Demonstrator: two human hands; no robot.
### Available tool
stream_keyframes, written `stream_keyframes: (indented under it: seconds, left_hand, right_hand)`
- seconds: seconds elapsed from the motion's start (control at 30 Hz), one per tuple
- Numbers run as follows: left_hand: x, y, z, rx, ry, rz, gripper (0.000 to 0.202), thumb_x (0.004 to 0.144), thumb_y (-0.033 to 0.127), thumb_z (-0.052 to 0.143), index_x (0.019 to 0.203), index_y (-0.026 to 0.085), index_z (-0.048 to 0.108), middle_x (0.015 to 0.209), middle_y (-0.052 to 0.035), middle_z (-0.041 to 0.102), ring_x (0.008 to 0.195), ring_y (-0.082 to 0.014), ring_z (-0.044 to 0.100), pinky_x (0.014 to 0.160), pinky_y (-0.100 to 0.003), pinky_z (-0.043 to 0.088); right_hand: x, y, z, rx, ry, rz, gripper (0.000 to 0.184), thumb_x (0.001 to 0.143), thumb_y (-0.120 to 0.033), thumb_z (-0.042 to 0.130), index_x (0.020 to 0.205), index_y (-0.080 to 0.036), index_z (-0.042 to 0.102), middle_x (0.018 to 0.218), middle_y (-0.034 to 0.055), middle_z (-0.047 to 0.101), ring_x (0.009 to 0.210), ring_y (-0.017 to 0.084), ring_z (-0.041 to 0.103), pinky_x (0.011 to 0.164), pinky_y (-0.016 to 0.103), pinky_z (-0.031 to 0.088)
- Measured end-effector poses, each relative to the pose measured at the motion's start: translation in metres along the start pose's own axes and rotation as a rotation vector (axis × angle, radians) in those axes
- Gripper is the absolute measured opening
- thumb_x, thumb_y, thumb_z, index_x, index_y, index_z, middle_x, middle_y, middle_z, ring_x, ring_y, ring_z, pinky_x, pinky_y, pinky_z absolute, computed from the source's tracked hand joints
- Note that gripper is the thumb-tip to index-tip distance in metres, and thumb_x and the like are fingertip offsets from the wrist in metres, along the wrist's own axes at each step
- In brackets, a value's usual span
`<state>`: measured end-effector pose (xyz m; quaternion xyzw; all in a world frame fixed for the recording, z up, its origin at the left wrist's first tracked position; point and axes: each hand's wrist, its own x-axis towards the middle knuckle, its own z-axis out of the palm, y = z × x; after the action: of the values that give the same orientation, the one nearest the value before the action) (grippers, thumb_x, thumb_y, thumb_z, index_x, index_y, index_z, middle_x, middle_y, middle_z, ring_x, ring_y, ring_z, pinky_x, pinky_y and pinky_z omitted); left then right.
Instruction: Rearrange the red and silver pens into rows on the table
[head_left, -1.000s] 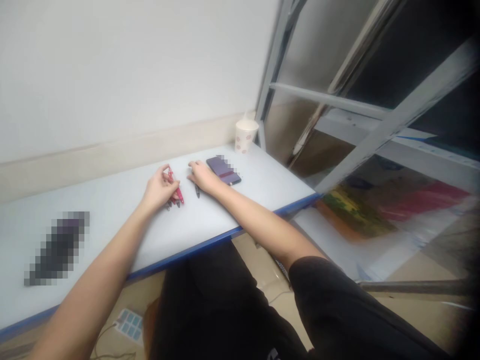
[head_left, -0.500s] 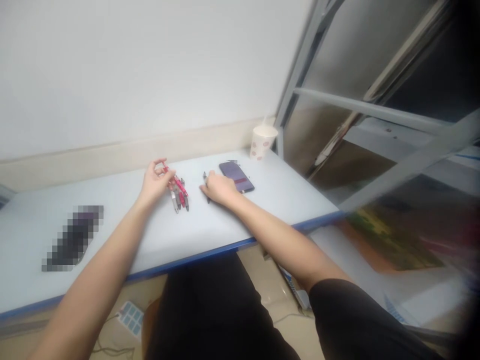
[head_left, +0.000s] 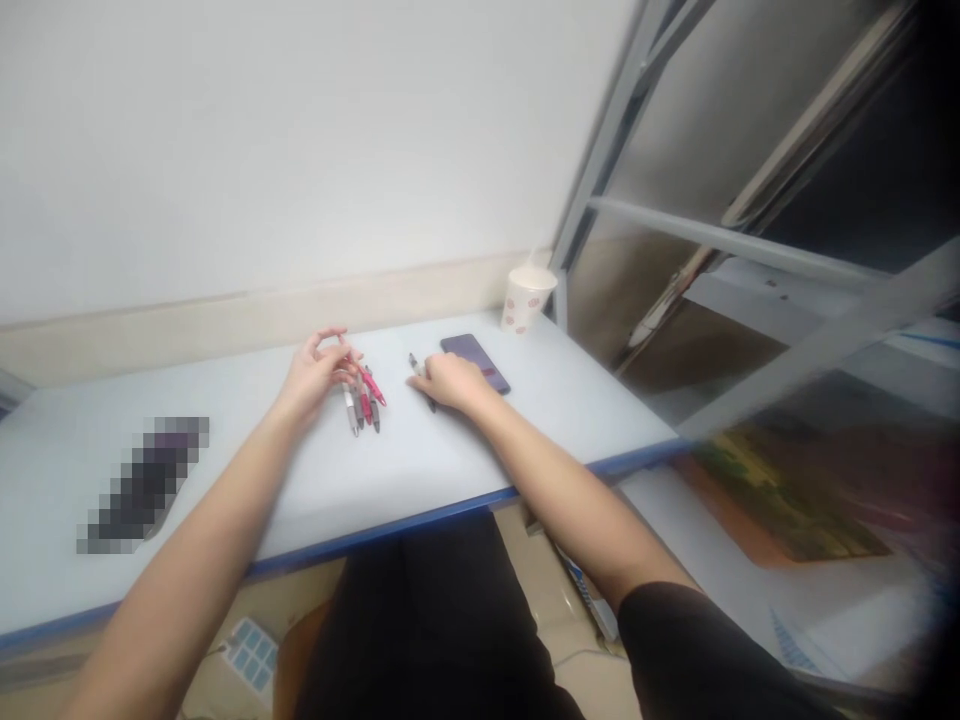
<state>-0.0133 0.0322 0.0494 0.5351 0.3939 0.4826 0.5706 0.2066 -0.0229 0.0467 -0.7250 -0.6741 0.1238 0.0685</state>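
Observation:
Several pens lie side by side on the white table: a white and grey pen (head_left: 349, 408), a red pen (head_left: 365, 405) and darker ones among them. My left hand (head_left: 319, 368) is over their upper ends, its thumb and fingers closed on a pink pen (head_left: 373, 387) that slants across the others. The upper part of that pen is partly covered by my fingers. To the right, my right hand (head_left: 454, 382) has its thumb and fingers closed on a dark pen (head_left: 415, 363), which lies apart from the group. My palm hides the middle of this pen.
A dark smartphone (head_left: 472, 355) lies just behind my right hand. At the back right corner stands a patterned paper cup (head_left: 527, 298). A blurred-out dark object (head_left: 146, 485) is on the left. Beyond the table's right end rises a grey metal frame (head_left: 727, 235).
My left hand has lowered the pink pen slightly right, closer onto the group. The dark pen under my right hand has turned to a stronger slant. The view has shifted a little.

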Motion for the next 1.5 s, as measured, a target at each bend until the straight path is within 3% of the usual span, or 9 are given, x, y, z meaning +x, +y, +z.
stream_keyframes:
  seconds: [0.13, 0.27, 0.37, 0.47, 0.67, 0.87, 1.17, 1.33, 1.5]
  left_hand:
    - [-0.002, 0.002, -0.001, 0.011, -0.045, 0.031, 0.048, 0.077, 0.024, 0.085, 0.116, 0.017, 0.059, 0.086, -0.0072, 0.078, 0.066, -0.0145, 0.069, 0.056, -0.022, 0.053]
    - [0.001, 0.0, -0.003, 0.065, -0.068, 0.099, 0.054, 0.07, 0.033, 0.092, 0.11, 0.019, 0.059, 0.083, -0.0046, 0.075, 0.068, -0.0166, 0.069, 0.058, -0.024, 0.053]
    - [0.004, -0.008, -0.005, 0.194, -0.081, 0.172, 0.049, 0.072, 0.041, 0.09, 0.104, 0.02, 0.059, 0.079, -0.0023, 0.07, 0.066, -0.0164, 0.066, 0.057, -0.025, 0.05]
    - [0.004, -0.016, -0.01, 0.37, -0.104, 0.33, 0.043, 0.078, 0.044, 0.084, 0.105, 0.021, 0.061, 0.079, -0.0003, 0.065, 0.069, -0.0162, 0.064, 0.063, -0.028, 0.05]
    - [0.002, -0.015, -0.023, 0.869, -0.207, 0.63, 0.027, 0.093, 0.044, 0.07, 0.108, 0.021, 0.067, 0.096, -0.0044, 0.068, 0.077, -0.0176, 0.06, 0.071, -0.032, 0.047]
    - [0.0, -0.01, -0.019, 0.991, -0.34, 0.65, 0.029, 0.102, 0.043, 0.054, 0.096, 0.023, 0.074, 0.091, -0.0051, 0.072, 0.078, -0.02, 0.063, 0.079, -0.034, 0.049]
    - [0.003, -0.013, -0.029, 0.797, -0.284, 0.321, 0.037, 0.091, 0.058, 0.068, 0.086, 0.025, 0.085, 0.086, -0.0098, 0.08, 0.083, -0.0295, 0.07, 0.068, -0.032, 0.052]
    - [0.004, -0.014, -0.029, 0.795, -0.194, 0.333, 0.04, 0.09, 0.058, 0.066, 0.085, 0.022, 0.083, 0.075, -0.0063, 0.074, 0.079, -0.0257, 0.067, 0.066, -0.029, 0.049]
    - [0.001, -0.008, -0.02, 0.759, -0.165, 0.32, 0.044, 0.09, 0.058, 0.061, 0.078, 0.019, 0.079, 0.06, -0.0031, 0.061, 0.064, -0.0201, 0.057, 0.062, -0.028, 0.043]
  right_hand:
    - [-0.003, 0.0, -0.003, 0.281, 0.082, -0.099, 0.058, 0.109, -0.061, 0.044, 0.086, -0.015, 0.072, 0.096, 0.0186, 0.077, 0.09, 0.028, 0.072, 0.078, 0.034, 0.048]
    - [-0.011, -0.013, 0.0, 0.814, -0.196, -0.306, 0.07, 0.109, -0.069, 0.035, 0.074, -0.017, 0.066, 0.061, 0.0033, 0.062, 0.054, 0.013, 0.053, 0.058, 0.026, 0.042]
    - [-0.014, -0.019, 0.004, 1.005, -0.206, -0.352, 0.06, 0.11, -0.057, 0.048, 0.065, -0.018, 0.054, 0.052, -0.0042, 0.048, 0.046, 0.008, 0.038, 0.049, 0.021, 0.033]
    - [-0.012, -0.017, 0.004, 1.102, -0.167, -0.273, 0.055, 0.112, -0.046, 0.051, 0.064, -0.018, 0.048, 0.052, -0.0065, 0.042, 0.044, 0.006, 0.032, 0.044, 0.02, 0.026]
    - [-0.003, 0.001, -0.006, 1.235, -0.423, -0.23, 0.044, 0.114, -0.04, 0.047, 0.079, -0.016, 0.059, 0.051, -0.0117, 0.028, 0.042, 0.006, 0.019, 0.039, 0.019, 0.018]
    - [0.001, 0.018, -0.01, 1.052, -0.623, -0.313, 0.042, 0.105, -0.05, 0.064, 0.085, -0.013, 0.067, 0.052, -0.0132, 0.023, 0.045, 0.007, 0.018, 0.04, 0.021, 0.018]
    - [-0.003, 0.011, -0.01, 0.356, -0.033, -0.598, 0.026, 0.107, -0.033, 0.059, 0.085, -0.019, 0.065, 0.072, 0.0002, 0.059, 0.067, 0.015, 0.048, 0.065, 0.028, 0.03]
    - [0.004, 0.016, -0.004, 0.457, 0.01, -0.552, 0.033, 0.111, -0.037, 0.049, 0.088, -0.019, 0.063, 0.08, 0.0024, 0.065, 0.075, 0.017, 0.055, 0.075, 0.028, 0.037]
    - [0.007, 0.021, 0.0, 0.585, 0.15, -0.552, 0.013, 0.1, -0.032, 0.065, 0.102, -0.019, 0.064, 0.094, 0.0021, 0.068, 0.084, 0.017, 0.057, 0.079, 0.028, 0.04]
